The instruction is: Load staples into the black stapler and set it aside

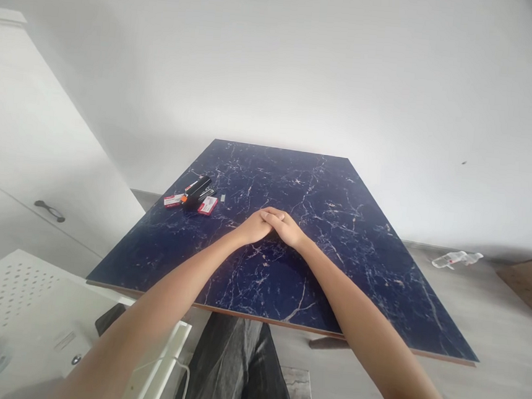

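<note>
My left hand (253,228) and my right hand (290,229) are clasped together on the dark blue marbled table (304,184). Their fingers are folded over each other, with the right thumb lying on top. No object shows in either hand. Left of them lies a little cluster: a black thing that looks like a stapler (199,187), a red-and-white small box (207,205) and a second such box (173,200). A bit of orange (184,198) shows between them. Just right of the cluster is a small pale grey strip (222,198).
At the left stand a white cabinet (42,143) with a dark handle and a white perforated unit (10,295) with a cable. On the floor to the right lie clear plastic bottles (456,259) and a cardboard box (531,285). A white wall rises behind the table.
</note>
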Demonstrator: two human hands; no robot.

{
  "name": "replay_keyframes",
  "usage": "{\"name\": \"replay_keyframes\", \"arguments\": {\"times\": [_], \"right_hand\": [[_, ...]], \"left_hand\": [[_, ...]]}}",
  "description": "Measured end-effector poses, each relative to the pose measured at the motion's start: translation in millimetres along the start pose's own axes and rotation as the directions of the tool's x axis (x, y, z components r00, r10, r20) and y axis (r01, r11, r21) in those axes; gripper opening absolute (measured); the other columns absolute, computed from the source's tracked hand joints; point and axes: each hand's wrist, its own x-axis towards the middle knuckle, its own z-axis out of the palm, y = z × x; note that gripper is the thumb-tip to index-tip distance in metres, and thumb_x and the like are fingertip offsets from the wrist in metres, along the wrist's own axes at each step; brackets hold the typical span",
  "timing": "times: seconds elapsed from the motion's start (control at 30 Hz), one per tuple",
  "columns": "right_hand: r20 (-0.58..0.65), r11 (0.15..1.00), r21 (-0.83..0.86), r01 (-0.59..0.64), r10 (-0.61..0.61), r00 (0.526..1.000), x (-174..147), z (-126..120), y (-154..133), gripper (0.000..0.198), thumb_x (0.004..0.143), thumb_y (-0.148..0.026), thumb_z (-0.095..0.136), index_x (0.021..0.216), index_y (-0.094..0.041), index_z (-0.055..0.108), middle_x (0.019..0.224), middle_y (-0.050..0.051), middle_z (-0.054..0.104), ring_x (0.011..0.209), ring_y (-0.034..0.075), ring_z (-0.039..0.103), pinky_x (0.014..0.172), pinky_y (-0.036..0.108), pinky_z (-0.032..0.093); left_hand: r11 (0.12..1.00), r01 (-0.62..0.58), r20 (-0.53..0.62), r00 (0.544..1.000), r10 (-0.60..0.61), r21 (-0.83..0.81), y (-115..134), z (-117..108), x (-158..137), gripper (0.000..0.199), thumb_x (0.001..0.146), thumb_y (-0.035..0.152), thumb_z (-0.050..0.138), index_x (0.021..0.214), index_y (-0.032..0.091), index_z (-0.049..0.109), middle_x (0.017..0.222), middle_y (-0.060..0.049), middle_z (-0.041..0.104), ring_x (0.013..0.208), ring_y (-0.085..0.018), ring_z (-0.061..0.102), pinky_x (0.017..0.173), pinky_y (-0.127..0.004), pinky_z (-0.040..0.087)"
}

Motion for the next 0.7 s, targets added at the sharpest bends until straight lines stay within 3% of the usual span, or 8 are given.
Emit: {"name": "replay_keyframes", "arguments": {"times": [0.13, 0.27, 0.37, 0.43, 0.53, 0.6, 0.63, 0.7], "right_hand": [[0.026, 0.999, -0.039, -0.005, 0.006, 1.0, -1, -1, 0, 0.038, 0.098, -0.051, 0.053, 0.111, -0.022, 0.074, 0.112, 0.006, 0.076, 0.106, 0.024, 0.069, 0.098, 0.04, 0.052], [-0.002, 0.98, -0.197, 0.006, -0.006, 1.0, -2, 0, -2, 0.041, 0.099, -0.055, 0.054, 0.123, -0.025, 0.069, 0.117, 0.006, 0.075, 0.107, 0.026, 0.069, 0.096, 0.042, 0.052], [0.014, 0.949, -0.312, 0.043, -0.041, 0.999, -4, 4, -3, 0.045, 0.099, -0.052, 0.054, 0.134, -0.025, 0.061, 0.114, 0.007, 0.075, 0.097, 0.024, 0.072, 0.091, 0.042, 0.054], [0.052, 0.934, -0.345, 0.09, -0.076, 0.996, -5, 8, -4, 0.044, 0.101, -0.049, 0.053, 0.137, -0.024, 0.06, 0.113, 0.009, 0.075, 0.094, 0.023, 0.072, 0.089, 0.04, 0.056], [0.072, 0.892, -0.422, 0.16, -0.143, 0.987, -7, 11, -5, 0.04, 0.103, -0.047, 0.049, 0.131, -0.023, 0.065, 0.116, 0.01, 0.075, 0.101, 0.025, 0.072, 0.092, 0.041, 0.055], [0.087, 0.858, -0.469, 0.21, -0.192, 0.977, -7, 11, -5, 0.04, 0.105, -0.047, 0.044, 0.127, -0.023, 0.068, 0.12, 0.01, 0.074, 0.108, 0.026, 0.07, 0.096, 0.042, 0.053], [0.097, 0.845, -0.482, 0.232, -0.212, 0.972, -7, 11, -5, 0.041, 0.105, -0.047, 0.042, 0.124, -0.024, 0.07, 0.122, 0.01, 0.073, 0.11, 0.027, 0.069, 0.098, 0.042, 0.052], [0.119, 0.828, -0.497, 0.262, -0.234, 0.965, -7, 12, -4, 0.042, 0.106, -0.047, 0.039, 0.121, -0.024, 0.071, 0.122, 0.009, 0.073, 0.113, 0.026, 0.068, 0.101, 0.043, 0.05]], "left_hand": [[0.997, -0.036, -0.006, 0.999, 0.036, 0.063, 0, 1, -4, 0.03, 0.094, 0.023, 0.049, 0.112, 0.02, 0.073, 0.12, -0.007, 0.074, 0.11, -0.022, 0.069, 0.098, -0.034, 0.052], [0.966, -0.059, 0.042, 0.998, 0.05, 0.252, -3, -22, -2, 0.028, 0.096, 0.037, 0.053, 0.091, 0.021, 0.075, 0.095, -0.006, 0.077, 0.094, -0.024, 0.072, 0.086, -0.032, 0.052], [0.89, 0.042, -0.188, 0.981, 0.05, 0.454, -7, -62, 2, 0.041, 0.099, 0.049, 0.049, 0.081, 0.02, 0.072, 0.082, -0.009, 0.074, 0.089, -0.026, 0.07, 0.082, -0.033, 0.049], [0.833, 0.215, -0.487, 0.87, 0.073, 0.51, -13, -93, 1, 0.049, 0.103, 0.048, 0.037, 0.086, 0.019, 0.072, 0.09, -0.012, 0.074, 0.095, -0.027, 0.068, 0.086, -0.034, 0.047], [0.723, 0.544, -0.82, 0.569, 0.053, 0.425, -25, -131, -8, 0.051, 0.105, 0.038, 0.027, 0.095, 0.017, 0.073, 0.105, -0.016, 0.072, 0.11, -0.031, 0.061, 0.099, -0.042, 0.041], [0.661, 0.697, -0.93, 0.368, 0.0, 0.276, -35, -147, -17, 0.043, 0.102, 0.037, 0.034, 0.11, 0.017, 0.071, 0.123, -0.019, 0.067, 0.125, -0.039, 0.052, 0.103, -0.052, 0.036], [0.645, 0.739, -0.949, 0.309, -0.067, 0.195, -41, -153, -20, 0.042, 0.1, 0.037, 0.036, 0.116, 0.017, 0.07, 0.13, -0.021, 0.064, 0.13, -0.042, 0.048, 0.104, -0.057, 0.034], [0.632, 0.771, -0.924, 0.297, -0.24, 0.084, -52, -162, -24, 0.044, 0.099, 0.038, 0.037, 0.12, 0.016, 0.069, 0.133, -0.024, 0.063, 0.131, -0.046, 0.048, 0.103, -0.062, 0.032]]}}
